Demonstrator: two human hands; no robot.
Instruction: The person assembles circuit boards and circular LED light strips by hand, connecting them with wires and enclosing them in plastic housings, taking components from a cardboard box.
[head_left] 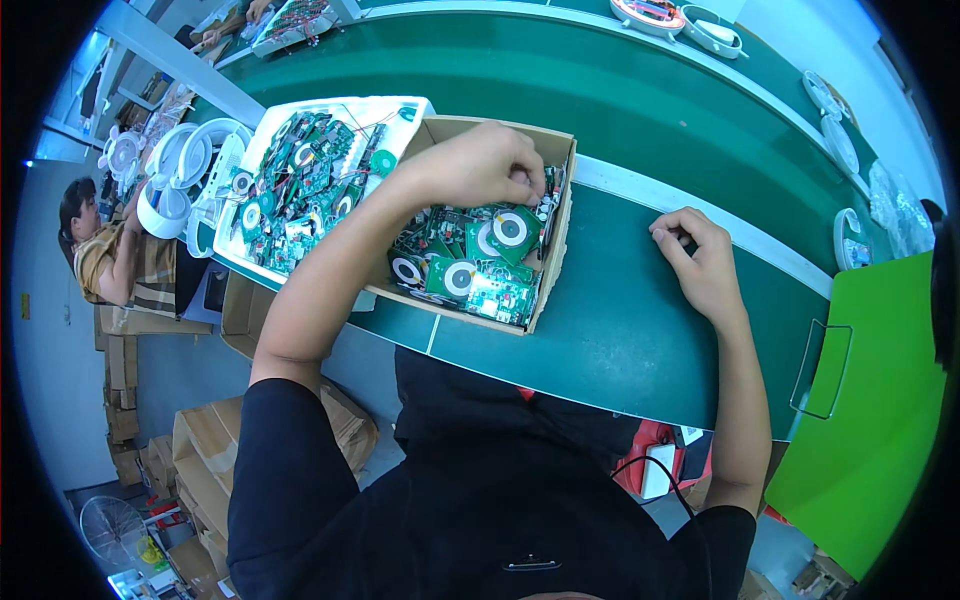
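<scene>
My left hand [485, 165] is above the far side of a cardboard box [553, 262]. Its fingers are curled together, and whatever lies between them, if anything, is too small to make out. Loose green circuit boards fill the box, several carrying round white coils; one such coil board [512, 232] lies just below the hand. To the right of the box, my right hand [697, 258] rests by the green tabletop, with its fingers curled in and nothing visible in them.
Left of the box, a white foam tray [412, 112] is heaped with circuit boards and wires. White ring-shaped housings [180, 175] stand beyond it, near a seated person [110, 245]. A white rail [690, 210] crosses the bench, and a bright green panel [865, 400] stands at right.
</scene>
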